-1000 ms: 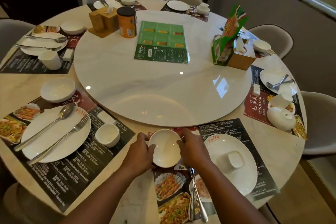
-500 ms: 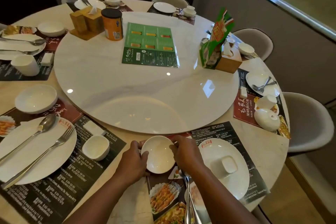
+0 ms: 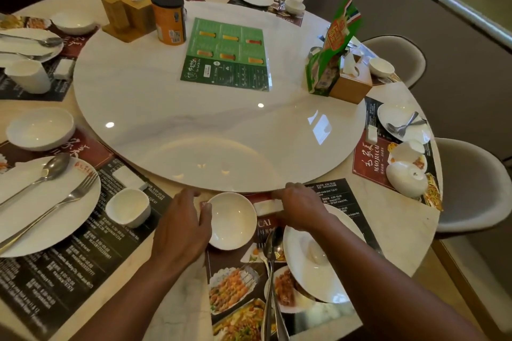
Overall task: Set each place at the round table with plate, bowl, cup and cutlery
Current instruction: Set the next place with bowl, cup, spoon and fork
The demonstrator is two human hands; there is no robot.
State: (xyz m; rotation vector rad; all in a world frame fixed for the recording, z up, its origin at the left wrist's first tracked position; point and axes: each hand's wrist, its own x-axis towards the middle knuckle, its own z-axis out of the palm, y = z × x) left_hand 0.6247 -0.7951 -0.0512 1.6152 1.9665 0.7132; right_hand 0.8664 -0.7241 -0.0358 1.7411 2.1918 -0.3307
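Note:
A white bowl (image 3: pixel 232 220) stands upright on the near placemat (image 3: pixel 235 285), just short of the turntable's edge. My left hand (image 3: pixel 182 227) lies beside its left rim with the thumb touching it and the fingers spread. My right hand (image 3: pixel 302 207) is closed on a small white packet (image 3: pixel 268 206) right of the bowl. A white plate (image 3: pixel 318 266) sits to the right under my forearm, with a pale cup-like shape (image 3: pixel 315 253) on it. A spoon and fork (image 3: pixel 273 271) lie between bowl and plate.
A marble turntable (image 3: pixel 194 124) fills the middle, carrying a green menu (image 3: pixel 225 55), an orange can (image 3: pixel 169 19), a wooden tissue holder (image 3: pixel 124 16) and a tissue box (image 3: pixel 349 83). The left place has plate (image 3: pixel 41 219), cutlery, bowl (image 3: pixel 40 129) and cup (image 3: pixel 128 206). Chairs ring the table.
The bowl now rests farther forward, near the turntable. My right hand has left the bowl and closed on the white packet. My left hand has loosened to a touch on the rim.

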